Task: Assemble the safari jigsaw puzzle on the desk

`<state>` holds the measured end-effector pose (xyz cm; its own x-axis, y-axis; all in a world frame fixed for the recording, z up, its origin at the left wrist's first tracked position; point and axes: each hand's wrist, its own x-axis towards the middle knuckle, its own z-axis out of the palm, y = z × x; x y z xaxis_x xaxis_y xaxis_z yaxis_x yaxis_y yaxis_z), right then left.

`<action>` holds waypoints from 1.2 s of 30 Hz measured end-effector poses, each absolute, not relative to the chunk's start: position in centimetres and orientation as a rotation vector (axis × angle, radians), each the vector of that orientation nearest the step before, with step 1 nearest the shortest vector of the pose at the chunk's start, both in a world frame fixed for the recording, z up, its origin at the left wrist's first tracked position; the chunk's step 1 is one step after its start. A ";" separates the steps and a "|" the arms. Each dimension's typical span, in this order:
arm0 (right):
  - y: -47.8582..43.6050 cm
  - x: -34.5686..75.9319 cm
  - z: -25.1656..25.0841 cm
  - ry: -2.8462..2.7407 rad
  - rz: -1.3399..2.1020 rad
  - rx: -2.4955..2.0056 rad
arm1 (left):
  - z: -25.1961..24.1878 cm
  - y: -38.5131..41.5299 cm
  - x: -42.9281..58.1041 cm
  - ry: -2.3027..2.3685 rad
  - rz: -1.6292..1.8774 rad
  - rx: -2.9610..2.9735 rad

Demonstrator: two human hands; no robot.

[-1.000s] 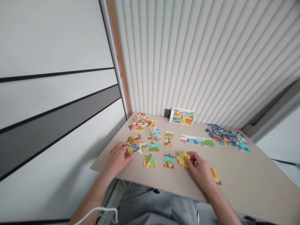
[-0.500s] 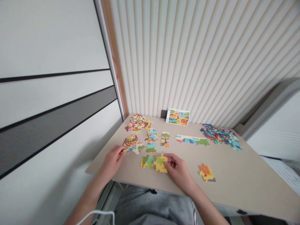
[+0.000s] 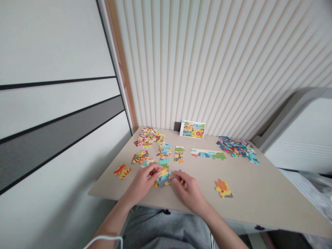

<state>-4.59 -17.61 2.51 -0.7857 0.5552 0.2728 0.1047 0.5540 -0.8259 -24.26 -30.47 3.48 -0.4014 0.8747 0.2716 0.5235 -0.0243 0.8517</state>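
My left hand [image 3: 142, 181] is closed on several jigsaw puzzle pieces [image 3: 164, 179], yellow, teal and grey, held over the near middle of the table. Facing it from the right, my right hand [image 3: 190, 190] is curled, thumb and forefinger close to those pieces. A bit of a coloured puzzle piece [image 3: 183, 183] shows between its fingers, mostly hidden. Just behind the hands lies a green and teal piece [image 3: 164, 163]. A red and yellow piece [image 3: 122, 171] rests by the left edge, and joined orange and yellow pieces [image 3: 223, 188] lie to the right.
A picture card [image 3: 192, 129] leans at the back wall. Before it lie a joined tree strip [image 3: 179, 154] and a long blue and green strip [image 3: 208, 154]. Loose pieces are heaped at back left [image 3: 149, 137] and back right [image 3: 238, 148]. A white cabinet wall [image 3: 64, 152] borders the left.
My left hand has moved right, bringing pieces to the middle. A red and yellow piece now shows at the left edge. My right hand has stayed close by, and the view has shifted slightly.
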 end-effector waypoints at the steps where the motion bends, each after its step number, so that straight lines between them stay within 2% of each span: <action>1: -17.6 -4.3 2.2 -2.237 1.217 -0.557 | 3.3 -30.0 -23.7 1.876 1.402 1.462; 9: -16.0 -2.2 0.8 -2.059 1.526 -0.630 | 1.6 -26.6 -21.3 1.769 1.525 1.399; 18: -15.8 -1.6 0.1 -1.914 1.539 -0.689 | 0.8 -26.5 -20.4 2.016 1.611 1.652; 28: -15.5 -0.9 -0.9 -1.709 1.425 -0.828 | 0.8 -26.9 -18.7 2.251 1.029 2.134; 36: -15.3 -0.7 -1.1 -1.688 1.354 -0.891 | 1.1 -26.9 -18.8 2.144 0.951 2.204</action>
<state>-0.70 -15.35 -1.11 -0.4499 0.8813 0.1445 0.0496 0.1862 -0.9813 -18.80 -26.91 1.13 -0.0605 0.8882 0.4554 0.9339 -0.1107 0.3401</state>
